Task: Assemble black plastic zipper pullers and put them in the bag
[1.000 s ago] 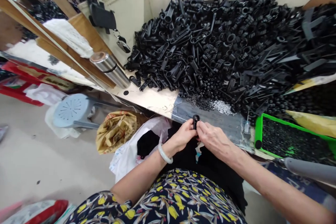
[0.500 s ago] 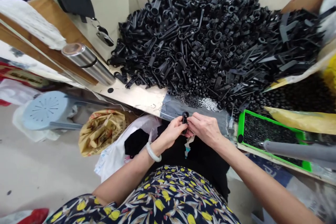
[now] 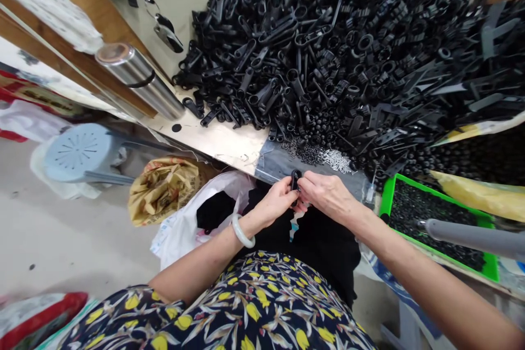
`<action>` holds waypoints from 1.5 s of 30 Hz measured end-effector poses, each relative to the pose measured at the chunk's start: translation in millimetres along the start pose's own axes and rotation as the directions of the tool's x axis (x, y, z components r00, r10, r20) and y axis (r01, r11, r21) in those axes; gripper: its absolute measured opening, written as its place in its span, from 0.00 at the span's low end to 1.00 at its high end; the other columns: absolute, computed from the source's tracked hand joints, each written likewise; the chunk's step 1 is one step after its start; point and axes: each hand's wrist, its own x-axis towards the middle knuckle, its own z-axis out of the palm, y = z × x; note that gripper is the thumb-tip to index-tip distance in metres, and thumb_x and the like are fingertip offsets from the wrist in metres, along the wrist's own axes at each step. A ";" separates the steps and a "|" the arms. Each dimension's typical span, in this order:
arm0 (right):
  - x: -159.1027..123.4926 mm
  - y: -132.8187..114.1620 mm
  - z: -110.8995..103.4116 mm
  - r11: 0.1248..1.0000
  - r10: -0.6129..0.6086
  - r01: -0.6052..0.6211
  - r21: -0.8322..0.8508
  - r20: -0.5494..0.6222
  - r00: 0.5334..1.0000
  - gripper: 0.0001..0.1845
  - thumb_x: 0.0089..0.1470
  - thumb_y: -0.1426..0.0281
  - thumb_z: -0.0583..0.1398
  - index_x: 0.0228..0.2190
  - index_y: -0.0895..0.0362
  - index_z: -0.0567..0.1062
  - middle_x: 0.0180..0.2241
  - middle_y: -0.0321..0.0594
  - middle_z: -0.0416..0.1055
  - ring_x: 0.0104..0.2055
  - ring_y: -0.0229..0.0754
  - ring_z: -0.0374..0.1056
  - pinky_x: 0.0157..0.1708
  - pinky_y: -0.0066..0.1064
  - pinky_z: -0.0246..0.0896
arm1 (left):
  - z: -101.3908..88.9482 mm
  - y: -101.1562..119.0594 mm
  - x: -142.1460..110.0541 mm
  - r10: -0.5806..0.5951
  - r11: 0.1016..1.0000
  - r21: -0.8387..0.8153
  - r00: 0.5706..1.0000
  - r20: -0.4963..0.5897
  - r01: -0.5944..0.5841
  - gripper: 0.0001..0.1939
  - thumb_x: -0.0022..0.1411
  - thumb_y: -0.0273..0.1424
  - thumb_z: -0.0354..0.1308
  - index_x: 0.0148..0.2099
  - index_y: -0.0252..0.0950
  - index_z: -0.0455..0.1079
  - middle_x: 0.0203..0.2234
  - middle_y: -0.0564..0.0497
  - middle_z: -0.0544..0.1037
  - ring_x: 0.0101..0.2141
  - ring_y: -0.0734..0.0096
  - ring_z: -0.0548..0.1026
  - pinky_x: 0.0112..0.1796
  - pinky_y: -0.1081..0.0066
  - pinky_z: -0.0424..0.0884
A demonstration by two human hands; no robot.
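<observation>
My left hand (image 3: 279, 202) grips a black plastic clip (image 3: 295, 181); my right hand's (image 3: 324, 194) fingers pinch in against it.

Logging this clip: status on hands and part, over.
Left hand gripping black part. Right hand at its edge. Fingers partly cover it; nothing else blocking.

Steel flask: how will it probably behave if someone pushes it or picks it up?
The steel flask would probably feel stiff, as its wall looks like metal. Its smooth, shiny side may be slippery. Being tall and narrow, it could tip when pushed near the top.
</observation>
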 end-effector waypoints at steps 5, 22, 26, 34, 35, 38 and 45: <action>-2.9 7.5 -2.3 0.967 0.055 -0.045 0.251 -0.033 0.998 0.15 0.72 0.69 0.53 0.40 0.57 0.79 0.35 0.40 0.75 0.33 0.37 0.71 0.32 0.26 0.59 | -1.6 7.0 -2.6 -0.048 0.999 -0.008 0.999 0.000 0.048 0.10 0.63 0.28 0.60 0.47 0.33 0.68 0.31 0.48 0.81 0.28 0.71 0.81 0.32 0.72 0.74; -108.2 41.5 5.0 0.406 0.883 -0.795 0.452 -0.417 0.214 0.16 0.67 0.61 0.57 0.46 0.56 0.79 0.40 0.43 0.79 0.34 0.43 0.72 0.39 0.33 0.64 | -0.2 29.3 -11.7 -0.078 0.996 0.055 0.996 0.030 0.076 0.30 0.62 0.45 0.68 0.60 0.33 0.70 0.35 0.47 0.83 0.30 0.70 0.77 0.34 0.71 0.71; -105.0 49.1 -1.6 0.437 0.865 -0.887 0.149 -0.338 0.370 0.16 0.67 0.60 0.57 0.34 0.54 0.80 0.35 0.42 0.77 0.36 0.44 0.72 0.32 0.31 0.56 | 6.2 29.3 -12.7 -0.035 0.994 0.105 0.999 0.027 0.032 0.30 0.64 0.44 0.67 0.62 0.34 0.69 0.37 0.46 0.83 0.32 0.70 0.77 0.34 0.71 0.70; -93.8 60.4 -11.6 0.440 0.885 -0.892 -0.106 -0.119 0.451 0.22 0.65 0.59 0.55 0.27 0.55 0.81 0.32 0.49 0.76 0.27 0.45 0.68 0.26 0.33 0.47 | 2.8 25.5 -13.9 0.071 0.992 0.096 0.996 0.058 -0.076 0.23 0.67 0.41 0.64 0.58 0.33 0.71 0.38 0.46 0.82 0.33 0.71 0.77 0.36 0.71 0.67; -94.9 60.5 -14.6 0.420 0.901 -0.903 -0.088 -0.078 0.426 0.21 0.64 0.59 0.55 0.28 0.54 0.81 0.31 0.48 0.76 0.26 0.46 0.68 0.25 0.33 0.47 | 1.0 25.2 -14.1 0.077 0.992 0.096 0.996 0.054 -0.082 0.22 0.67 0.41 0.64 0.57 0.33 0.71 0.38 0.46 0.82 0.32 0.71 0.76 0.35 0.71 0.67; -104.1 54.7 -23.5 0.368 0.930 -0.930 -0.020 0.005 0.368 0.18 0.60 0.57 0.57 0.27 0.52 0.81 0.25 0.46 0.75 0.24 0.49 0.68 0.25 0.36 0.50 | -2.4 24.6 -14.5 0.079 0.993 0.086 0.996 0.042 -0.082 0.23 0.66 0.41 0.64 0.57 0.33 0.71 0.37 0.46 0.81 0.31 0.72 0.76 0.35 0.71 0.67; -114.2 8.9 -8.1 0.294 0.734 -0.538 0.790 0.174 0.657 0.18 0.60 0.54 0.60 0.43 0.53 0.76 0.34 0.43 0.79 0.32 0.47 0.77 0.35 0.36 0.71 | -2.7 22.2 -14.4 0.014 1.000 0.022 0.999 0.051 -0.015 0.25 0.64 0.41 0.66 0.57 0.32 0.69 0.36 0.46 0.82 0.29 0.72 0.76 0.33 0.71 0.68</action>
